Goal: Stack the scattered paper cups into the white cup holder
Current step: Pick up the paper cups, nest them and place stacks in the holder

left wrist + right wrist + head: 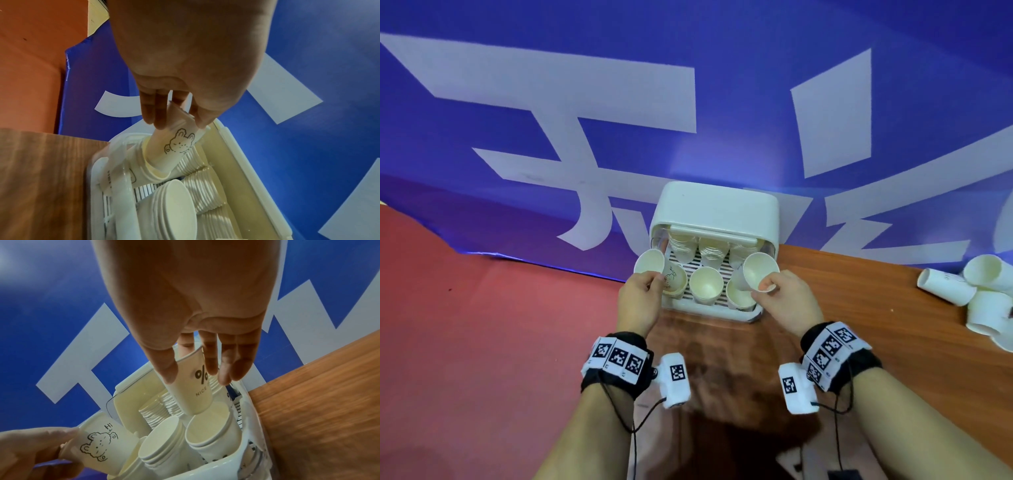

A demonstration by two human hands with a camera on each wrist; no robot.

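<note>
Wood-grain worktop (859, 308) met a blue banner (722, 85); the left hand (637, 301) pinched a "Hi" bear cup (98, 444), the right hand (787, 301) a "NICE" cup (195, 386).

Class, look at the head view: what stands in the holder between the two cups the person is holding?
Between the left hand's cup and the right hand's cup stands the middle front stack of cups in the white holder.
</note>
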